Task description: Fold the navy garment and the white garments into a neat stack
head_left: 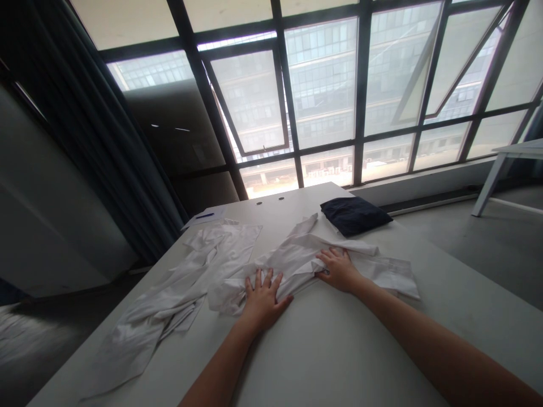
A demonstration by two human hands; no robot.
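My left hand (263,301) lies spread on white cloth (299,251); I can't tell if my right hand (340,270) pinches it. Dark cloth (355,216) lies far right.

No text, label, brand, number or sign can be read anywhere in this view. Whether any writing is borne by the white paper (217,212) beneath the blue pen (205,215) cannot be made out.

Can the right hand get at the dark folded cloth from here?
Probably yes: the dark folded cloth lies just beyond the right hand, with only low white fabric between them.
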